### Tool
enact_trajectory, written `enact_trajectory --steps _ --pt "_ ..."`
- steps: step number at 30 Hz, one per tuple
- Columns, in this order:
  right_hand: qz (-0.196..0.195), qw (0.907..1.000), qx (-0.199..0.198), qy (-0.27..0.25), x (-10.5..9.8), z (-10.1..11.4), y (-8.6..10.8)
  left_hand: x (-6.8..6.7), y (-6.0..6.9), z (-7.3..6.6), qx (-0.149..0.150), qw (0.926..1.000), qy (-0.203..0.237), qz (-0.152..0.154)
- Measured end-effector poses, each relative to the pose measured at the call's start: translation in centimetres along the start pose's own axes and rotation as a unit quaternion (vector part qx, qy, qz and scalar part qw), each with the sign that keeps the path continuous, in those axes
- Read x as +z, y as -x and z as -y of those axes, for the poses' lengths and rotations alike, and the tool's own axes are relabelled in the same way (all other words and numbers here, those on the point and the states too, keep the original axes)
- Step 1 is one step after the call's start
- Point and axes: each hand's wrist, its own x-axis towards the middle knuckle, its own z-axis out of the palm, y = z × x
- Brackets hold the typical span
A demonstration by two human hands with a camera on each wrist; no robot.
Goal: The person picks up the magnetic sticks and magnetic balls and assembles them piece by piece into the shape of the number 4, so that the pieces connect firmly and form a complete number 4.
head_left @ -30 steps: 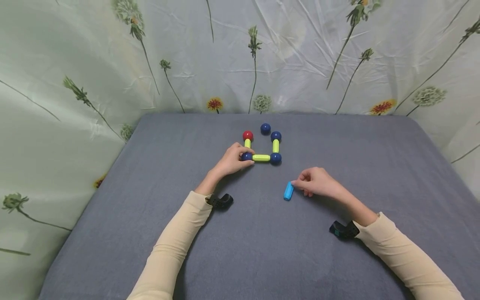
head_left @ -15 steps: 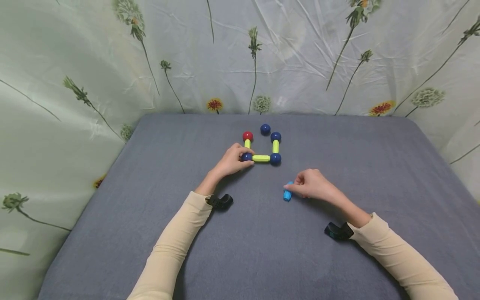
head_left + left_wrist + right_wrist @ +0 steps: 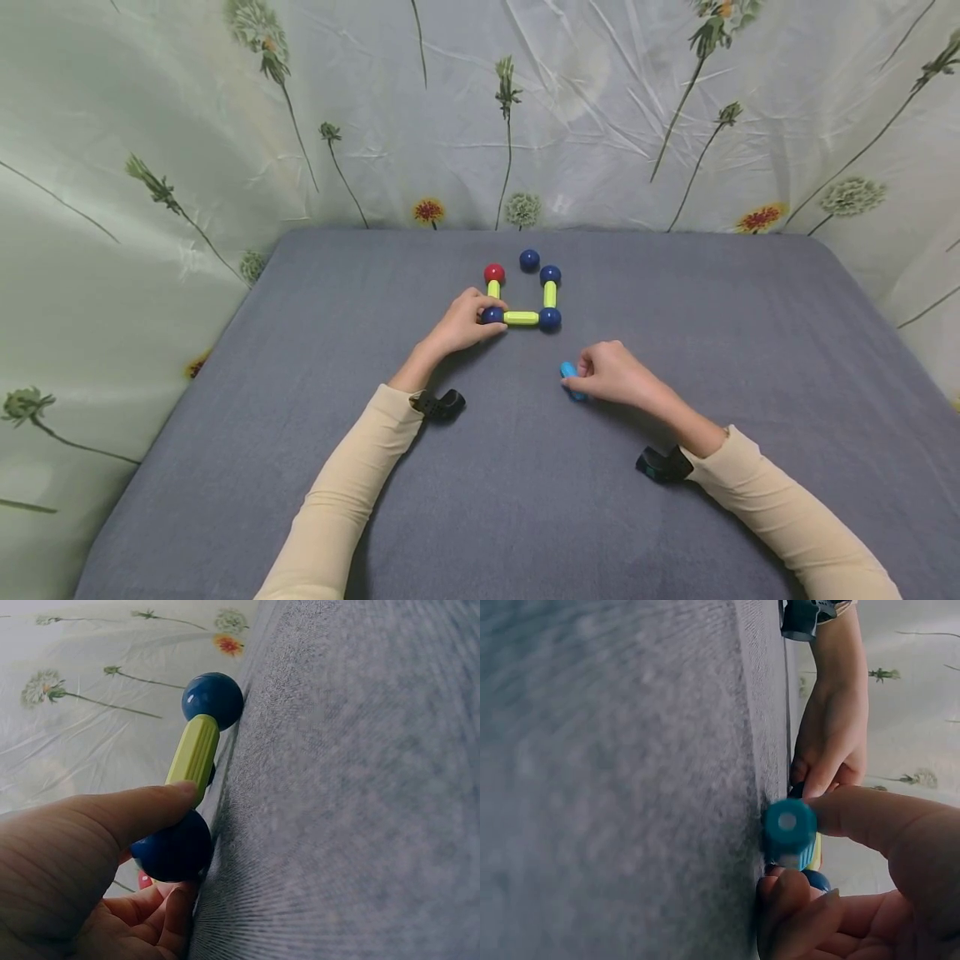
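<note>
One slack pinch and that blue rod could slip, I'd say
Right hand has it between thumb and fingers, low by the grey cloth, so a poor hold could roll it loose; left hand grips the corner blue ball, where a jerk might pull off the yellow rod touching it

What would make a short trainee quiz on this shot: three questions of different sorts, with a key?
1. Multiple choice: what does the right hand pinch?
A) a white cube
B) a light-blue rod
C) a spoon
2. True or false: the red ball sits at the far end of a yellow-green rod.
3. Count: including the one in the left hand, how many blue balls show in the head view?

Key: 1. B; 2. True; 3. Four.
</note>
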Motion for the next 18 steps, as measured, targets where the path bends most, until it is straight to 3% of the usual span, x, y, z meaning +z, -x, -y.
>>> enact_trajectory --steps 8,11,18 --pt "0.025 0.9941 0.039 -0.098 0.2 -0.6 -0.7 0.1 0.0 0.0 0.005 1.0000 0.001 -0.002" --pt "0.031 0.9844 0.052 -0.165 0.3 -1.0 -1.3 0.1 0.0 0.1 0.004 1.0000 0.000 -0.005" --pt "0.049 0.9510 0.098 -0.289 0.3 -1.2 -2.6 0.1 0.0 0.1 0.005 1.0000 -0.003 -0.008"
